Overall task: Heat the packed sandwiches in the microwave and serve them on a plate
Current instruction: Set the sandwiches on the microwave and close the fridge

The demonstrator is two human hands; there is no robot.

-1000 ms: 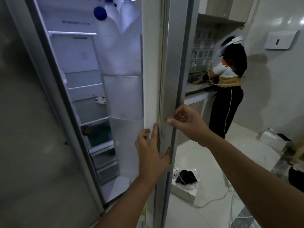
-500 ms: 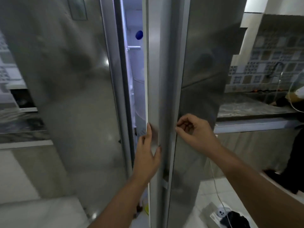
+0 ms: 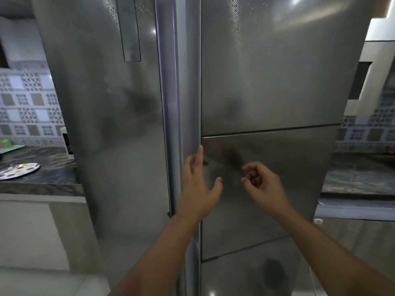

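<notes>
1. Steel fridge doors (image 3: 267, 82) stand shut; left hand (image 3: 197, 184), fingers straight, lies against the centre seam (likely pressing it closed).
2. Right hand (image 3: 264, 184) curls empty.
3. Sandwiches unseen; patterned plate (image 3: 25, 168) waits on the counter (image 3: 49, 180).

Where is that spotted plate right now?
The spotted plate sits at the far left of the head view, on the dark countertop left of the fridge.
</notes>
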